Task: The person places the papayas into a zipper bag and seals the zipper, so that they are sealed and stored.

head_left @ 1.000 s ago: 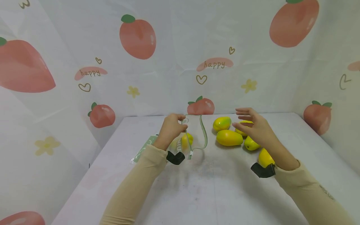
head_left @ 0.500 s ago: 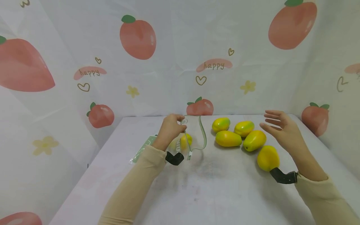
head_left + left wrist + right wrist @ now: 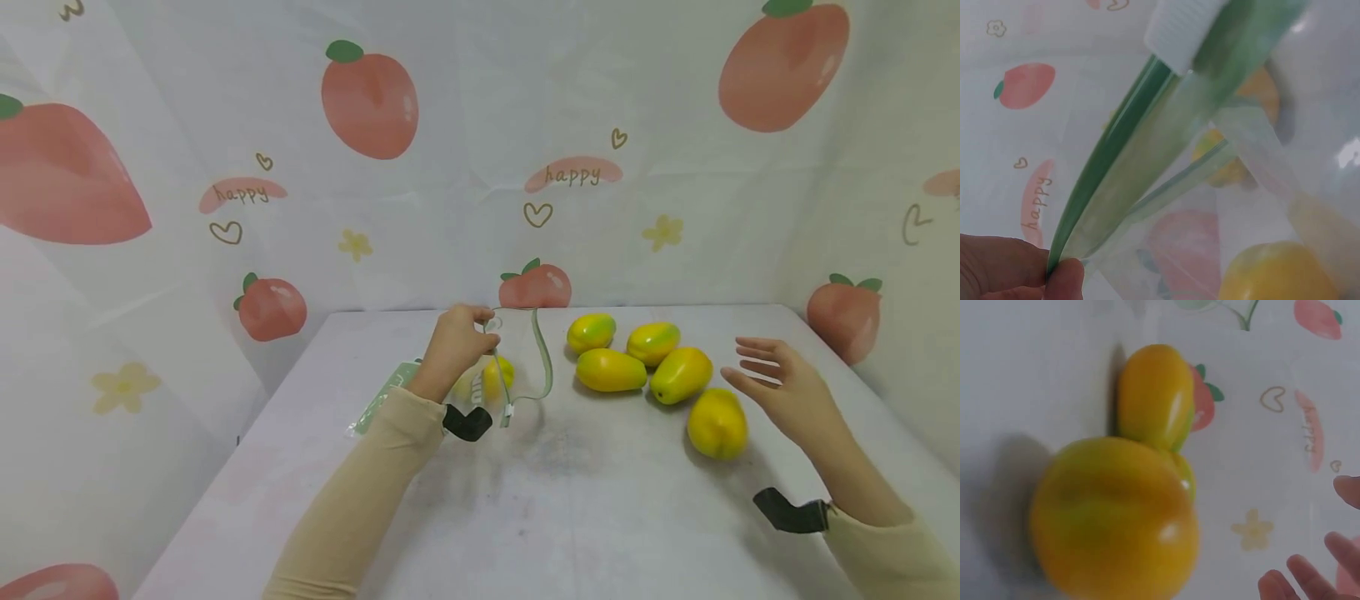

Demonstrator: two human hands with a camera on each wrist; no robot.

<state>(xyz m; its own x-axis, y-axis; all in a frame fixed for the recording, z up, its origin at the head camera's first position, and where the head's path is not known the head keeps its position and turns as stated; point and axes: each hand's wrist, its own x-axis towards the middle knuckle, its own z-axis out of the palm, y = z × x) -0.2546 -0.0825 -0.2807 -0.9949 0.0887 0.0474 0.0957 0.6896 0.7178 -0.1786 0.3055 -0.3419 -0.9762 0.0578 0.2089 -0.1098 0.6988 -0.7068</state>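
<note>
My left hand (image 3: 455,346) pinches the green-edged rim of a clear zip bag (image 3: 542,354) between thumb and fingers. The bag's mouth gapes, and a white slider (image 3: 1185,31) shows on its green strip in the left wrist view. One yellow fruit (image 3: 1275,275) lies inside the bag. To the right, my right hand (image 3: 787,392) hovers with fingers spread and nothing in them. Nearest to it is a plump yellow fruit, papaya-like (image 3: 717,425), standing apart from the hand. This fruit looms large in the right wrist view (image 3: 1113,519).
Several more yellow-green fruits (image 3: 611,370) lie grouped at the back right of the white table (image 3: 525,517). A flat green packet (image 3: 386,396) lies at the left, partly behind my left arm. A fruit-printed cloth (image 3: 465,100) hangs behind and beside the table.
My right hand has moved right, then lower and nearer, away from the grouped fruits, uncovering them. My left hand and the bag have stayed in place.
</note>
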